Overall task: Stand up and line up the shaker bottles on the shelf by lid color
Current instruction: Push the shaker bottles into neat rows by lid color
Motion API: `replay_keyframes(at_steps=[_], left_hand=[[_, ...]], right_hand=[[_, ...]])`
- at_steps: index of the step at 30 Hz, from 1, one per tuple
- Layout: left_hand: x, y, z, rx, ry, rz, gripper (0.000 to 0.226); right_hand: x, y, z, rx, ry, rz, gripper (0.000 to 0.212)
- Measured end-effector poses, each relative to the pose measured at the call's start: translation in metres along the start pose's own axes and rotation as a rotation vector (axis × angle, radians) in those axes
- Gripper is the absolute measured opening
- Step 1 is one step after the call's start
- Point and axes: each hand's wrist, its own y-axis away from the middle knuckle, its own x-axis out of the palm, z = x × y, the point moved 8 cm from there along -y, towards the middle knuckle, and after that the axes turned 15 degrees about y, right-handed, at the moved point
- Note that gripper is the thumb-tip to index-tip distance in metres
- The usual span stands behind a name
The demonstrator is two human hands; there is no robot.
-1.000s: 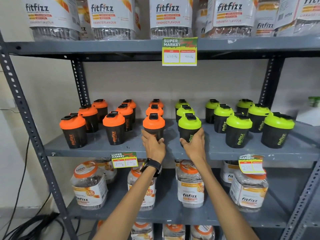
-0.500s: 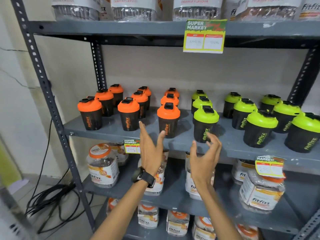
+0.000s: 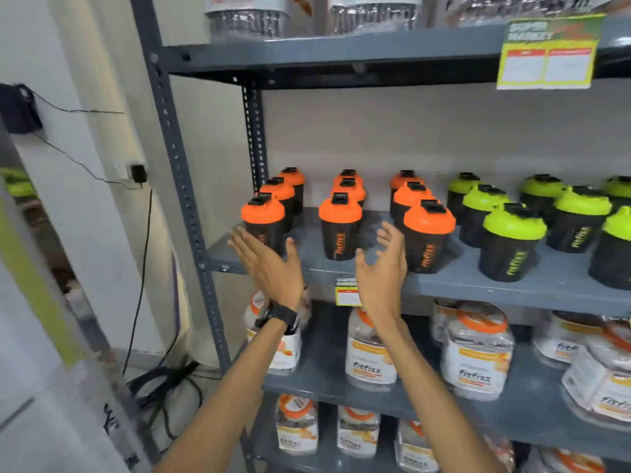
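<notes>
Black shaker bottles stand upright in rows on the grey middle shelf [image 3: 444,288]. Orange-lidded bottles [image 3: 340,230] fill the left half, and green-lidded bottles [image 3: 512,242] fill the right half. My left hand [image 3: 269,264], with a black watch at the wrist, is open in front of the shelf's left front edge, just before the front-left orange bottle [image 3: 263,221]. My right hand [image 3: 382,268] is open too, palm facing left, beside the front orange bottle of the third row [image 3: 428,235]. Neither hand holds or touches a bottle.
The grey upright post [image 3: 177,186] stands left of my hands. Jars with orange lids [image 3: 370,349] fill the lower shelves, and larger jars sit on the top shelf. A price tag [image 3: 348,291] hangs on the shelf edge. Black cables [image 3: 160,384] lie on the floor at left.
Both hands let go of the front orange and green bottles and drew back, open. My view swung left, so the shelf now sits further right in frame.
</notes>
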Motion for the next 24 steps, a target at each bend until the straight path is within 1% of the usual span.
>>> replay_keyframes(at_steps=[2,4,6,7,10,14,19,24], left_hand=[[0.005,-0.019,0.01,-0.044,0.007,0.074,0.1],[0.011,-0.033,0.018,-0.075,0.023,0.142,0.105],[0.016,-0.043,0.023,-0.101,0.047,0.182,0.106],[0.018,-0.046,0.025,-0.113,0.065,0.19,0.106],[0.018,-0.05,0.031,-0.148,0.14,0.172,0.104],[0.016,-0.053,0.037,-0.148,0.173,0.165,0.096],[0.015,-0.056,0.041,-0.155,0.201,0.166,0.093],[0.013,-0.055,0.045,-0.156,0.235,0.148,0.089]], right_hand=[[0.033,-0.007,0.006,0.057,0.097,0.062,0.082],[0.059,-0.014,0.008,0.133,0.179,0.091,0.099],[0.077,-0.018,0.011,0.187,0.245,0.102,0.111],[0.084,-0.02,0.012,0.208,0.27,0.105,0.113],[0.096,-0.02,0.011,0.25,0.333,0.095,0.109],[0.102,-0.019,0.01,0.266,0.353,0.094,0.094],[0.095,-0.017,0.011,0.265,0.311,0.061,0.081],[0.076,-0.014,0.012,0.254,0.249,0.018,0.077]])
